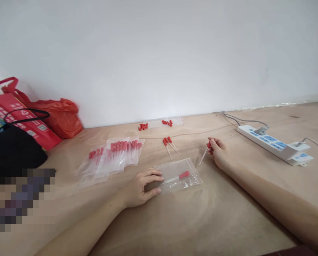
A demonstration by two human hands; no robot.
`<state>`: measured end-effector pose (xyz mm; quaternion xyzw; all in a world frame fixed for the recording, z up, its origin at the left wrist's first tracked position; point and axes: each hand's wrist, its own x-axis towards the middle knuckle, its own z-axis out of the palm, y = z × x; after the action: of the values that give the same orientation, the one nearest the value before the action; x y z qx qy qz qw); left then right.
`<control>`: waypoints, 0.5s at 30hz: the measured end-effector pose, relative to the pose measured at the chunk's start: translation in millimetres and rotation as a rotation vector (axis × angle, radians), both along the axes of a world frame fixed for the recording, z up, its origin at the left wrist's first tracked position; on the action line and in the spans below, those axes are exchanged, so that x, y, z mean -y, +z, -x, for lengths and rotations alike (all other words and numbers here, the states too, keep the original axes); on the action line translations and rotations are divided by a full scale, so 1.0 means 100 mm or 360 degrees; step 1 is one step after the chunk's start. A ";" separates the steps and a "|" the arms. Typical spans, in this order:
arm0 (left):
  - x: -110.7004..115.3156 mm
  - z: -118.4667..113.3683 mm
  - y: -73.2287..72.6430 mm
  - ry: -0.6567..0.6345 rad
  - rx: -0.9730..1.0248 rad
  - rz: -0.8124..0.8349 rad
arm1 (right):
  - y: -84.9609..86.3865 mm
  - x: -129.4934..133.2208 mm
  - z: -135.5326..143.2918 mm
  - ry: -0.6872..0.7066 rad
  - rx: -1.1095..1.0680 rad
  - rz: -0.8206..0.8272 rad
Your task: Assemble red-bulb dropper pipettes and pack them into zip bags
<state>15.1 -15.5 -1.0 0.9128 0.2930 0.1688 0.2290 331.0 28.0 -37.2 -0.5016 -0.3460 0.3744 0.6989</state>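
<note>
My right hand pinches a dropper by its red bulb, its clear tip pointing down and left. My left hand rests on the left end of a clear zip bag, thumb and fingers apart. Inside that bag lies one dropper with a red bulb. Just behind the bag are a few loose droppers on the wooden table. To the left, several clear bags holding red-bulbed droppers overlap in a pile.
Red bulbs and a clear bag lie near the wall. A white power strip with cables sits at the right. Red bags and a black item stand at the left.
</note>
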 end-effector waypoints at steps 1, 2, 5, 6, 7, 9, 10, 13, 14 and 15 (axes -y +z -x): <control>0.00 0.00 0.00 0.0006 -0.0005 0.0001 | -0.02 0.04 -0.01 -0.0014 -0.0012 0.0008; 0.00 0.00 0.01 0.0013 -0.0005 -0.0001 | -0.02 0.06 -0.01 -0.0011 -0.0028 0.0014; 0.00 -0.01 0.01 0.0027 -0.0009 -0.0002 | 0.01 0.11 0.10 0.0052 -0.0091 0.0037; 0.00 -0.01 0.01 0.0031 -0.0013 -0.0002 | 0.03 0.12 0.14 0.0075 -0.0115 0.0041; 0.00 -0.01 0.01 0.0035 -0.0019 -0.0003 | 0.04 0.13 0.19 0.0098 -0.0140 0.0043; 0.00 -0.02 0.01 0.0044 -0.0038 -0.0004 | 0.07 0.17 0.26 0.0130 -0.0199 0.0045; 0.01 -0.01 0.01 0.0046 -0.0047 -0.0006 | 0.08 0.20 0.29 0.0141 -0.0233 0.0049; 0.02 -0.01 0.02 0.0089 -0.0100 -0.0003 | 0.12 0.30 0.34 0.0241 -0.0308 0.0089; 0.02 -0.01 0.02 0.0122 -0.0127 0.0001 | 0.14 0.34 0.35 0.0322 -0.0301 0.0113; 0.02 -0.01 0.03 0.0159 -0.0156 0.0008 | 0.15 0.37 0.35 0.0431 -0.0265 0.0143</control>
<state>15.6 -17.7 1.6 0.9037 0.3494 0.1344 0.2080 295.6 -9.2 -21.9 -0.4483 -0.3342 0.5205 0.6453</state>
